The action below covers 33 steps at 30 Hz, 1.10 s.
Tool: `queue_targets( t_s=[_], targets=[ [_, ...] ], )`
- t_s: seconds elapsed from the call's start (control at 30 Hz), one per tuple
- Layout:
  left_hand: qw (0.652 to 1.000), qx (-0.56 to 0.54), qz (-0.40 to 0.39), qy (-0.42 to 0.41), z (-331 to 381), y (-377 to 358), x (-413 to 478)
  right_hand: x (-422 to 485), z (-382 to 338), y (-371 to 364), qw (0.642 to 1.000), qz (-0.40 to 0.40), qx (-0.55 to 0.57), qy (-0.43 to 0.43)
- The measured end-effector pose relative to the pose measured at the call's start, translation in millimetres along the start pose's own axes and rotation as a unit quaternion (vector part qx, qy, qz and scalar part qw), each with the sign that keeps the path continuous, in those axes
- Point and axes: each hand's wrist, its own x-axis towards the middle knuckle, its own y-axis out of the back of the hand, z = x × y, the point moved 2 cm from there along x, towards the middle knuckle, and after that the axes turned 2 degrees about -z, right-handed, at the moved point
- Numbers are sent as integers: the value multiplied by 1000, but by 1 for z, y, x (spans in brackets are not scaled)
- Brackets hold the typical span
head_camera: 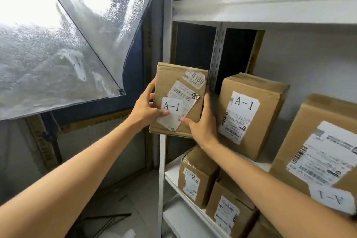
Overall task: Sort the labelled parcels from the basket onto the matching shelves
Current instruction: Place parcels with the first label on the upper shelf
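A brown cardboard parcel labelled A-1 is held upright at the left end of the middle shelf of a white rack. My left hand grips its left edge, thumb on the label. My right hand grips its right lower edge. Right beside it stands another A-1 parcel, and a third A-1 box sits at the far right. The basket is out of view.
The shelf below holds an A-2 parcel and more boxes. An upper white shelf runs overhead. A translucent plastic sheet hangs to the left. The rack's white post stands under the held parcel.
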Motion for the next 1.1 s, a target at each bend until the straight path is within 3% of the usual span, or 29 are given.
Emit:
queue_targets(
  t_s=[0.3,0.63,0.8,1.1],
  targets=[
    [996,0,-71,-48,-32,-3,61,36,17,-20,991,129,-32,-27],
    [991,42,-88,-92,-47,-32,95,49,35,-20,980,183,-69,-45],
    [993,57,-81,-59,-55,-35,110,46,38,-32,967,170,-182,-53],
    [989,136,-43,-28,-38,-24,79,36,19,-32,966,96,-216,-103]
  ],
)
